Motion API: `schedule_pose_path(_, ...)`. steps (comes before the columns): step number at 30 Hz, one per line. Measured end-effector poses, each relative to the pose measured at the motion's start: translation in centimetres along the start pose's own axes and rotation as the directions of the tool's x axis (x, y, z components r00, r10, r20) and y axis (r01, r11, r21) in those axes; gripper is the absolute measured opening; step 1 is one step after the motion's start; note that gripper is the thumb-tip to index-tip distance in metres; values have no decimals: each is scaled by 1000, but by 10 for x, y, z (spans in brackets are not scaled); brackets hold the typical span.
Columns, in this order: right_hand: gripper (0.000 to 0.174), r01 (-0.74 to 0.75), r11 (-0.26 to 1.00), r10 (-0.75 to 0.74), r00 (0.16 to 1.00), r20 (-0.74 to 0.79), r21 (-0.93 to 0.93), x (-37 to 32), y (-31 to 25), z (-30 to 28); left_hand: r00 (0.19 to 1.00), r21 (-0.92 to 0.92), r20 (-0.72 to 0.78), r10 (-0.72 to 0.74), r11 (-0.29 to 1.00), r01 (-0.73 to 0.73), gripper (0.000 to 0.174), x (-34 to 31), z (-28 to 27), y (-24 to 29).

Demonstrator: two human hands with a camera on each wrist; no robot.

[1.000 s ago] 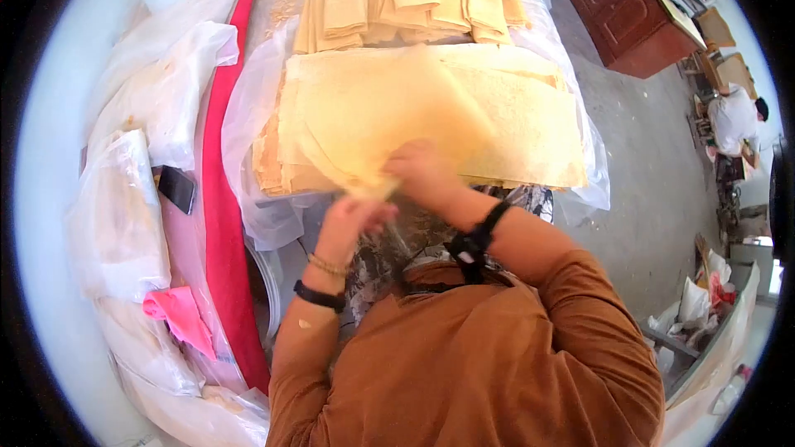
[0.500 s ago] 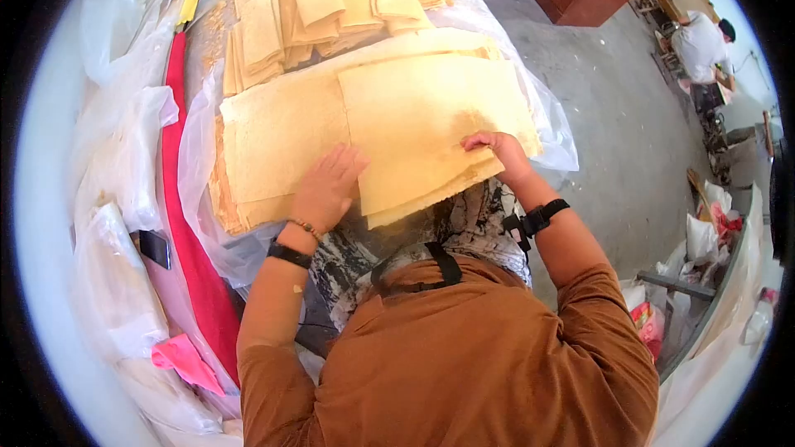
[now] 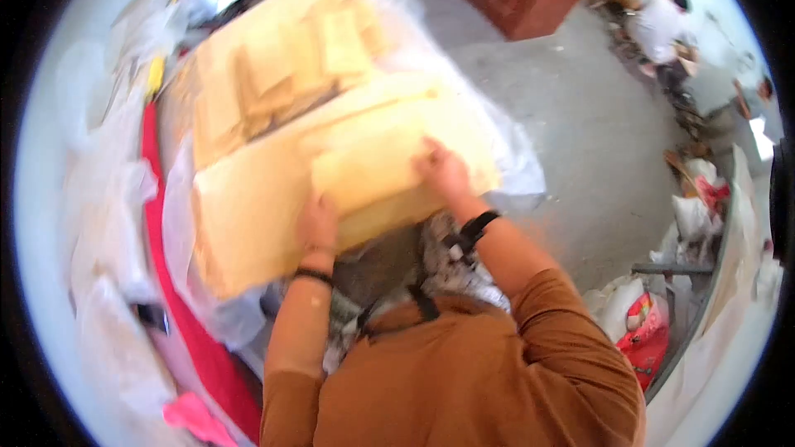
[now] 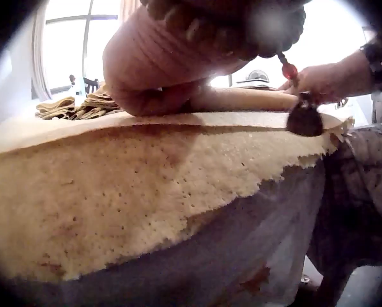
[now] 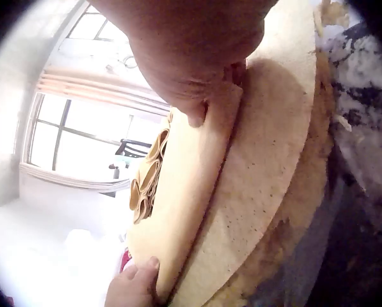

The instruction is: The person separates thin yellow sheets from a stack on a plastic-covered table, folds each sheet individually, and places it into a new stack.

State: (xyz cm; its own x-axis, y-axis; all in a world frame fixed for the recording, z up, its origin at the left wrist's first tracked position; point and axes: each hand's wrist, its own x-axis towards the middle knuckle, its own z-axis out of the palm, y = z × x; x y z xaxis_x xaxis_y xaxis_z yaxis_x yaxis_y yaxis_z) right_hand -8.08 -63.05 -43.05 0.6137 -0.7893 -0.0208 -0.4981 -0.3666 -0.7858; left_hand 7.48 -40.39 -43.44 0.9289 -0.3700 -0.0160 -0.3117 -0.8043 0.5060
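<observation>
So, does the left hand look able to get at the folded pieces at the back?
Probably, with a forward reach: mostly low, flat sheets lie between the left hand and the folded pieces. It would first have to let go of the folded sheet.

Sheet (image 3: pixel 364 167) on stack (image 3: pixel 244 211), bundles (image 3: pixel 269 62) behind, strip (image 3: pixel 178 285) left
</observation>
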Motion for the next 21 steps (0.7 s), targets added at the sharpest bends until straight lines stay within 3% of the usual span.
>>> schedule_pose_path(1, 49, 16, 976, -4, 999, 52, -219, -4, -19, -10, 999, 2, 49, 15, 1000, -15, 39, 3, 6, -8)
schedule_pose_path(2, 42, 432, 744, -533, 844, -63, -509, 9, 35, 20, 996, -31, 8, 88, 996, -88, 39, 0, 4, -1)
schedule_pose_path(3, 23, 434, 764, -471, 881, 47, -477, 4, 2, 15, 999, -71, 35, 21, 997, -18, 40, 4, 17, -13)
schedule_pose_path(4, 29, 638, 723, -667, 744, -26, -265, -4, -5, 22, 984, 71, 51, 173, 982, -177, 41, 13, 40, -49)
schedule_pose_path(5, 35, 665, 663, -714, 699, -27, -344, -21, -15, 31, 980, 66, 40, 194, 978, -196, 39, 14, 29, -36)
schedule_pose_path(6, 43, 761, 423, -723, 611, 324, -491, -23, -28, 15, 976, 62, 30, 214, 975, -216, 38, 13, 16, -22)
schedule_pose_path(7, 48, 727, 509, -685, 666, 294, -461, -30, -22, 18, 972, 58, 19, 235, 970, -235, 36, 12, 2, -9)
schedule_pose_path(8, 53, 696, 588, -650, 710, 272, -411, -37, -18, 27, 969, 93, 77, 234, 966, -241, 37, 21, 5, -30)
schedule_pose_path(11, 59, 698, 613, -631, 715, 302, -371, -28, -17, 27, 979, 177, 151, -136, 978, 108, 46, 12, -32, 23)
schedule_pose_path(12, 59, 703, 613, -628, 711, 317, -361, -23, -17, 23, 993, 188, 10, 120, 975, -120, 49, 12, -28, 25)
schedule_pose_path(13, 58, 712, 607, -629, 702, 335, -352, -23, -12, 18, 922, 223, -132, 365, 917, -331, 52, 3, -16, 16)
schedule_pose_path(14, 57, 724, 605, -629, 690, 359, -332, -19, -13, 16, 777, 292, -256, 575, 812, -505, 56, 2, -11, 10)
schedule_pose_path(15, 57, 718, 618, -623, 695, 358, -320, -15, -15, 15, 742, 283, -66, 667, 726, -627, 58, 3, -13, 16)
schedule_pose_path(17, 56, 710, 641, -616, 702, 358, -291, -12, -16, 14, 563, 186, 302, 770, 531, -827, 61, 0, -17, 27)
schedule_pose_path(20, 44, 740, 589, -720, 663, 205, -326, -6, -10, 12, 625, 127, 277, 729, 617, -776, 61, 8, -20, 30)
schedule_pose_path(21, 40, 702, 618, -646, 710, 280, -355, 1, -7, 14, 606, 142, 265, 750, 592, -794, 56, 15, -17, 19)
